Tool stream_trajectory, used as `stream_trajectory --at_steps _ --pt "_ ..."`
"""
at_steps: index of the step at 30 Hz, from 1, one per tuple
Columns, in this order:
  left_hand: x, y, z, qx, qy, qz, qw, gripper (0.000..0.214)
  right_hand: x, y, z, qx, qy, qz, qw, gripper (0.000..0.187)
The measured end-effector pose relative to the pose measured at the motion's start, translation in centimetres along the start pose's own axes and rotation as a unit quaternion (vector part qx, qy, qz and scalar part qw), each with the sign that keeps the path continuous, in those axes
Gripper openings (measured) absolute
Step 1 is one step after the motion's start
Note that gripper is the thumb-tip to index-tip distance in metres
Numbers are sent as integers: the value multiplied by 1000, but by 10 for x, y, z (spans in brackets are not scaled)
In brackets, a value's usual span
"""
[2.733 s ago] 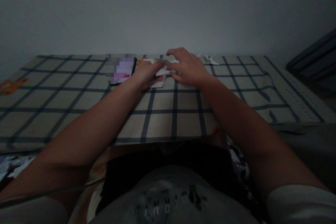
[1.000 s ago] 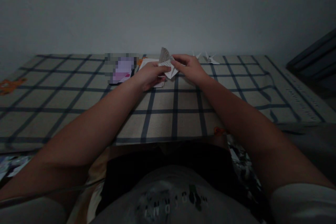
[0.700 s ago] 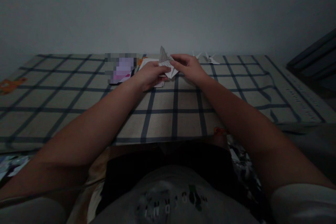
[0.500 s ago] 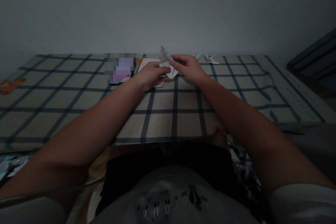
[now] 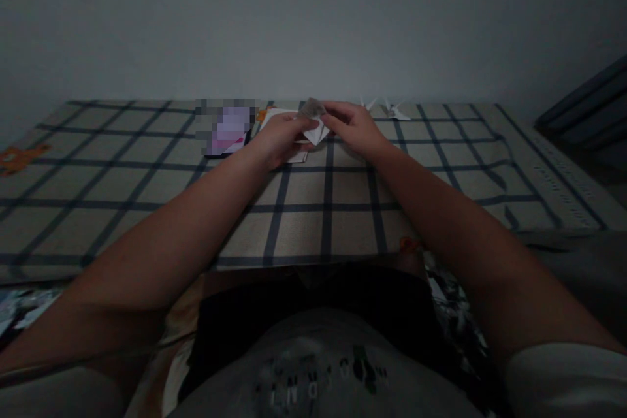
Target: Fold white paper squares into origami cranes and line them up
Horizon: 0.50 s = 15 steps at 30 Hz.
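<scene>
Between my two hands, above the table, is a partly folded sheet of paper (image 5: 317,133), white at its lower point and greyish with faint lines on its upper flap. My left hand (image 5: 284,137) grips its left side, the thumb lying on top. On the right side, my right hand (image 5: 353,125) pinches the paper with thumb and fingers. A stack of white paper (image 5: 296,158) lies under and behind my left hand, which covers part of it. Two folded paper cranes (image 5: 398,112) rest at the back, just right of my right hand.
A checked cloth (image 5: 304,228) covers the table, which meets a plain wall at the back. Left of the paper stack lies a phone-like object (image 5: 230,130) with a blurred, purplish screen. Orange printed figures (image 5: 22,158) mark the cloth at the left.
The paper's upper flap stood upright and pointed before; now it is lowered and flattened between my hands. Both hands have stayed in nearly the same place.
</scene>
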<state>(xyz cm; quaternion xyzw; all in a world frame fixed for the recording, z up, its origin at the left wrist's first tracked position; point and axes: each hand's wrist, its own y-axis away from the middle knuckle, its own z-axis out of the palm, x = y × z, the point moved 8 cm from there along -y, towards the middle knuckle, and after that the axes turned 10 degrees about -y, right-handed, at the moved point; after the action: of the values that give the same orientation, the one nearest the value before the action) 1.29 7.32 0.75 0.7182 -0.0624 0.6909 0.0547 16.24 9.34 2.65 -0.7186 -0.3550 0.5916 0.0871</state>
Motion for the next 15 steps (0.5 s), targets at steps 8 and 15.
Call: stream_trajectory --at_steps 8,15 --pt "1 3 -6 47 -68 -8 997 12 -9 4 9 -33 68 -30 997 66" --pt "0 -1 1 27 -17 24 999 22 -3 3 11 -54 93 -9 994 61"
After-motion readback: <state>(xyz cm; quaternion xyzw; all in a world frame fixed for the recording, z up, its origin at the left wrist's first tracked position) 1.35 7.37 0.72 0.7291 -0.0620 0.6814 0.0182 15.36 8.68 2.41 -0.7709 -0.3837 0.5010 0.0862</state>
